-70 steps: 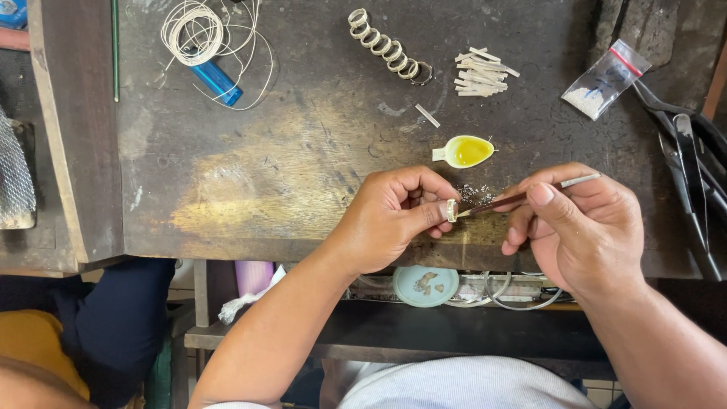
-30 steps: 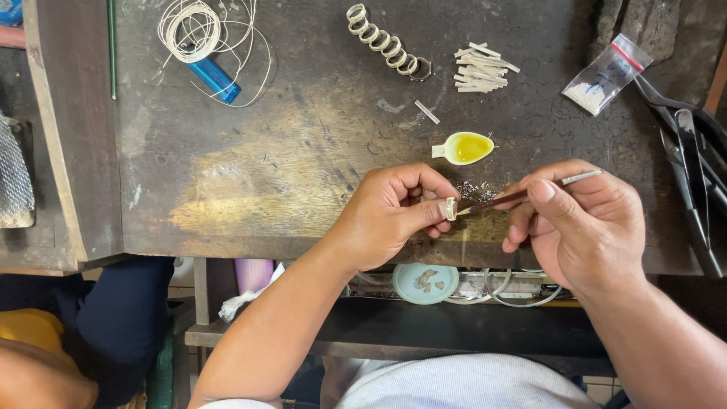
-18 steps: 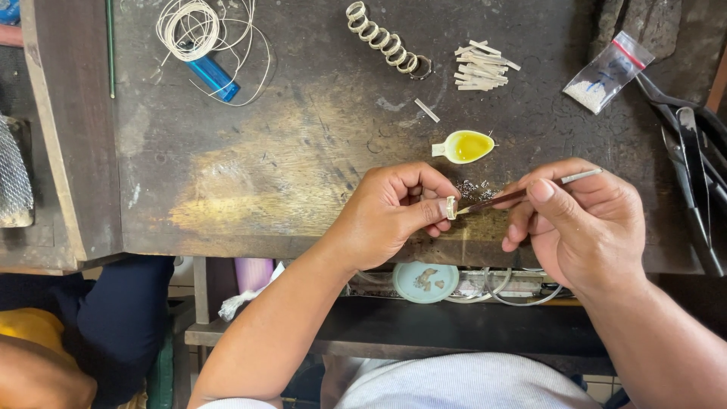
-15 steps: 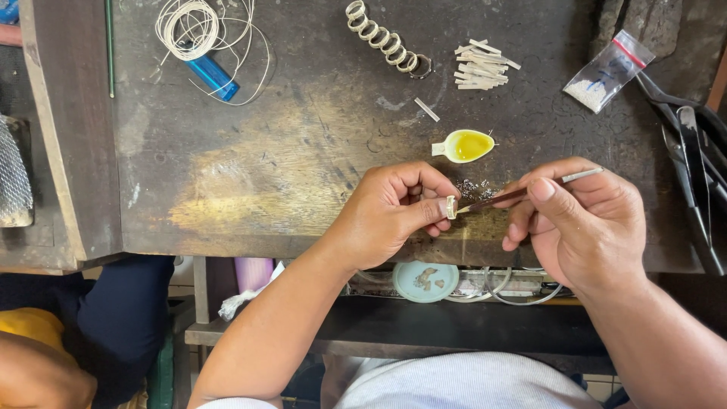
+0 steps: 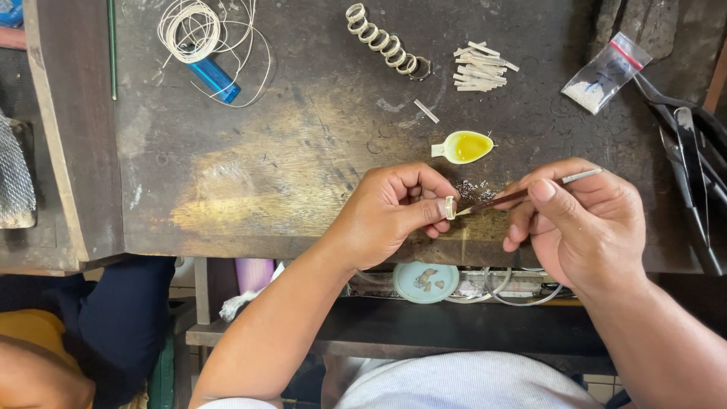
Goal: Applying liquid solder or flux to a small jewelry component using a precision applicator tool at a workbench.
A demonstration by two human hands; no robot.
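Note:
My left hand (image 5: 390, 212) pinches a small pale ring (image 5: 450, 207) between thumb and fingertips, just over the near edge of the worn wooden bench (image 5: 250, 159). My right hand (image 5: 583, 223) holds a thin brush (image 5: 522, 195) like a pen, with its tip touching the ring. A little spoon-shaped dish of yellow liquid (image 5: 463, 147) sits just beyond both hands. Tiny silvery bits (image 5: 475, 189) lie on the bench between the dish and the brush.
At the back lie a row of pale rings (image 5: 382, 40), a pile of short pale strips (image 5: 478, 67), a single strip (image 5: 425, 110), a small clear bag (image 5: 604, 73), a wire coil (image 5: 193, 30) and a blue lighter (image 5: 214, 79). Dark pliers (image 5: 693, 163) rest at right. A round teal dish (image 5: 425, 281) sits below the bench.
None of note: both hands keep the ring and brush together in the same spot, with only a slight shift of the view.

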